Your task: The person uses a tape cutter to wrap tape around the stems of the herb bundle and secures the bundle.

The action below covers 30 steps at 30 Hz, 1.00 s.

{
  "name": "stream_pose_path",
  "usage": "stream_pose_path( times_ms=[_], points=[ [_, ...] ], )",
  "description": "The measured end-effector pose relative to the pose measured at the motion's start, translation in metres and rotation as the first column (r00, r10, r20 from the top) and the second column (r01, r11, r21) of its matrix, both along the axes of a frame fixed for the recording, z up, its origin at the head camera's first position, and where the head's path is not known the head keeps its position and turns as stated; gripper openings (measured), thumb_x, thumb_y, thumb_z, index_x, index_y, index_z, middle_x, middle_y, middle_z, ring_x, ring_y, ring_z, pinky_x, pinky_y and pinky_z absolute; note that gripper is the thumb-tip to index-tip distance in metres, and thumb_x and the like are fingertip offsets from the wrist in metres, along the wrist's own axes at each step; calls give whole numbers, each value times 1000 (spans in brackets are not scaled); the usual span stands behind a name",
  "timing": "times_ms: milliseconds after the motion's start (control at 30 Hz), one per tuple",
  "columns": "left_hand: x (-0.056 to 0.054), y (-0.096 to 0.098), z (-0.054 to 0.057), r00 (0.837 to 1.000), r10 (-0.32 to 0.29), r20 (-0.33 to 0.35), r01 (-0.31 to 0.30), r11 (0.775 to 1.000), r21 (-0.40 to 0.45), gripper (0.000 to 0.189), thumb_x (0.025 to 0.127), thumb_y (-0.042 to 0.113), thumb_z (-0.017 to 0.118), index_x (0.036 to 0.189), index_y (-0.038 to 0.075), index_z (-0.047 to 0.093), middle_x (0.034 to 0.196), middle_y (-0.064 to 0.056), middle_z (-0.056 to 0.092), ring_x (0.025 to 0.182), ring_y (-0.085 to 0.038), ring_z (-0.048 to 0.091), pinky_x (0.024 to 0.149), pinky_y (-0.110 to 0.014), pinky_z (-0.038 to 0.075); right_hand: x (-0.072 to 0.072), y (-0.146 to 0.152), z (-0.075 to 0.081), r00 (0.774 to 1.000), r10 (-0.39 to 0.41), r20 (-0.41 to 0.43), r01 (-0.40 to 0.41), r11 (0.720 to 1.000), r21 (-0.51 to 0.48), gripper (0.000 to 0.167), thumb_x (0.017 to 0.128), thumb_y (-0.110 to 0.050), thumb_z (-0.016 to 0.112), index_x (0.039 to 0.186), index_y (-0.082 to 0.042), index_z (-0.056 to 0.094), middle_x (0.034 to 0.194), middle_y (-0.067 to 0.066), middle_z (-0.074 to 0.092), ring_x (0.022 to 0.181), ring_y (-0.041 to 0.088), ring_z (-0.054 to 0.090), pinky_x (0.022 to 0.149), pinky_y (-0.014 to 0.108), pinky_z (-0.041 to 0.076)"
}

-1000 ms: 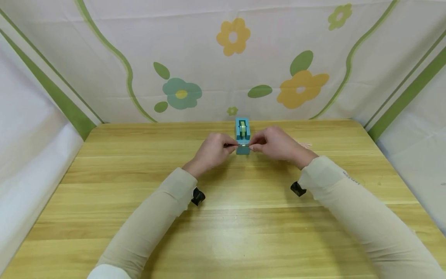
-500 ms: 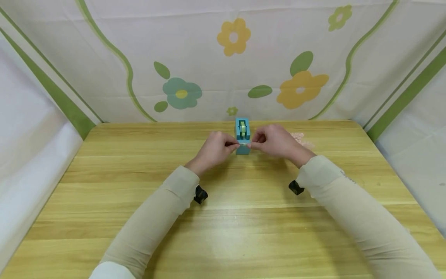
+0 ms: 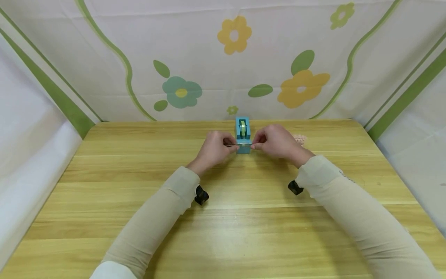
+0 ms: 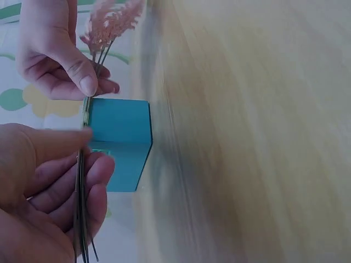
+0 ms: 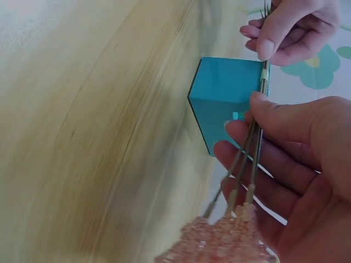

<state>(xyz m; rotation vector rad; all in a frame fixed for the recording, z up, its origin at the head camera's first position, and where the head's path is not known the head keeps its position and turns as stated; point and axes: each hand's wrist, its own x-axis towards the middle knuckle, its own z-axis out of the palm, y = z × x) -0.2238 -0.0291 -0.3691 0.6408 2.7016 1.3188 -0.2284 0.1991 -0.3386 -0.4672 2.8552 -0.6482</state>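
A small bunch of dried flowers with fluffy pink heads [image 4: 112,24] and thin stems [image 4: 82,211] lies level across the front of a teal tape dispenser [image 3: 243,150]. My left hand [image 3: 215,148] pinches the stems between thumb and fingers, toward their bare ends. On the other side, my right hand [image 3: 277,142] pinches them nearer the heads, which stick out past that hand. Between the two hands a short greenish-yellow strip of tape [image 5: 265,74] sits on the stems. A roll of tape [image 3: 243,128] is seated in the dispenser.
The dispenser stands at the back edge of a wooden table [image 3: 223,232]. Behind it hangs a white cloth [image 3: 209,58] printed with flowers and leaves, with more white cloth at both sides. Black wrist cameras [image 3: 295,188] are worn under the forearms.
The pink heads have shifted beside the right hand, showing more than one second ago. Both hands stay at the dispenser with only small finger movements. The dispenser has not moved.
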Motion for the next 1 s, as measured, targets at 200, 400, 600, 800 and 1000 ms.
stream_pose_path(
  times_ms=[200,400,600,800,1000],
  points=[
    [1,5,-4,996,59,64,-62,997,37,19,98,21,82,98,3,81,96,-11,79,79,-18,67,70,-28,55,1,0,-1,1000,-5,-15,5,1000,-7,14,100,-22,79,95,-8,82,90,5,79,80,21,67,80,41,56],
    [4,11,-3,970,143,198,-155,987,45,25,99,29,81,97,4,81,96,-10,78,78,-17,65,66,-26,52,2,1,0,1000,-14,3,14,1000,-5,15,101,-23,78,96,-9,82,90,5,79,78,20,66,76,38,55],
    [4,11,4,916,191,353,-221,974,46,27,99,32,81,101,6,83,103,-10,79,81,-17,62,68,-28,51,2,2,6,997,14,74,-10,998,-60,16,102,-21,76,99,-7,83,93,11,81,73,23,68,70,35,55],
    [0,9,5,905,167,391,-199,979,43,30,101,34,79,106,5,84,105,-15,78,80,-18,59,69,-30,50,2,4,10,991,35,126,-23,995,-96,17,104,-19,73,104,-6,83,96,12,81,79,30,73,71,36,58],
    [-3,7,4,895,153,418,-191,980,51,38,103,42,74,98,4,83,78,-2,62,72,-17,45,65,-32,38,3,5,11,991,57,122,-42,992,-117,18,105,-19,71,103,-6,83,94,12,80,79,32,73,70,36,58]
  ],
)
